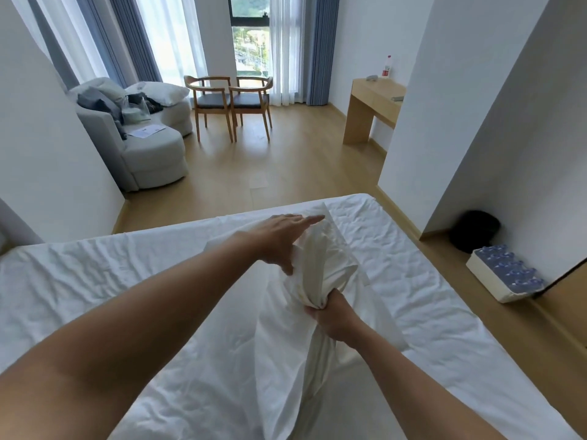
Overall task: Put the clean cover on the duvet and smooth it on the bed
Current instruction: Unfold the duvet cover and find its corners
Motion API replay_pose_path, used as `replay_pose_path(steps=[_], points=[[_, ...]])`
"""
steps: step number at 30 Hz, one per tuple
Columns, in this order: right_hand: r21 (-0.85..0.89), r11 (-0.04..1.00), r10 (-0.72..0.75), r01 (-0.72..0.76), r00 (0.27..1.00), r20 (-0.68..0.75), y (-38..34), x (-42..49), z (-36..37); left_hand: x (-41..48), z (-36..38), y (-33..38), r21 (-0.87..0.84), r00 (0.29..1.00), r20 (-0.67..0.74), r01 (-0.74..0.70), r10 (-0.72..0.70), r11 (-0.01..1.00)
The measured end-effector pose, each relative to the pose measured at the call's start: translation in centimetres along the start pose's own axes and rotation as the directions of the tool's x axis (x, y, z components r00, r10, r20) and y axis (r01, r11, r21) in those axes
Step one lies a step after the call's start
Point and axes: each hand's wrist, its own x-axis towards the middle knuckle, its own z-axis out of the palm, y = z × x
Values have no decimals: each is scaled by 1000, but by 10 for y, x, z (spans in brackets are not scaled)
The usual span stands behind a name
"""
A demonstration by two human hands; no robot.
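Head view showed the right hand clenched round a gathered neck of the white duvet cover. The bunched cloth rose above that fist over the bed, and the left hand, fingers straight, rested against its upper folds.

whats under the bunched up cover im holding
The wrinkled white bed sheet lies under the cover. The right hand grips it bunched, so anything inside its folds is hidden.
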Motion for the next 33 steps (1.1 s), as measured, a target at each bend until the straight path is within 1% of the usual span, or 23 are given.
replay_pose_path(steps=[2,4,7,9,11,13,15,16,18,20,22,24,26,27,29,30,31,32,33], points=[[-5,1000,-1,1,1000,6,1,-4,-9,9,0,4,36,997,-26,-65,66,997],[-11,1000,3,-3,1000,4,4,-6,-17,12,-1,7,82,985,-101,-133,141,988],[-50,998,-28,28,1000,8,4,-9,-21,13,-2,12,204,955,-176,-202,239,958],[-80,996,-41,43,999,30,2,-9,-24,14,-1,20,241,950,-142,-240,278,941],[-124,991,-50,55,998,50,1,-9,-24,13,-4,29,224,962,-61,-246,265,943],[-183,981,-51,63,996,69,-2,-9,-24,10,-8,35,290,969,2,-238,248,927],[-201,977,-48,64,996,81,-3,-9,-22,4,-11,37,369,951,0,-287,309,884],[-189,980,-53,68,995,83,-4,-11,-22,0,-11,36,386,936,-32,-313,351,868],[-128,989,-63,73,995,81,-6,-14,-22,-6,-8,28,393,896,-139,-342,423,853],[-57,997,-43,46,998,54,-6,-18,-22,-12,-1,19,355,863,-206,-374,462,857],[-9,1000,-20,20,999,31,-9,-22,-23,-20,7,14,220,882,-214,-376,421,900],[1,1000,-23,23,1000,13,-12,-25,-23,-26,12,17,98,919,-238,-300,315,949],[0,1000,-31,31,999,-14,-16,-27,-19,-28,13,26,-22,933,-297,-219,203,975],[-2,1000,-25,25,998,-50,-17,-28,-16,-29,11,30,-74,936,-319,-183,151,980],[-52,997,44,-54,984,-172,-22,-28,-12,-29,6,38,-147,939,-340,-108,52,983],[-116,985,96,-125,968,-231,-27,-31,-14,-30,3,40,-155,939,-344,-73,16,985],[-229,951,142,-207,952,-273,-33,-35,-17,-30,1,41,-147,937,-349,-44,-10,988],[-376,888,148,-265,938,-313,-38,-40,-22,-31,-2,42,-135,934,-355,-23,-27,991],[-509,812,102,-287,927,-360,-44,-44,-26,-32,-6,43,-124,932,-360,-7,-39,992]])
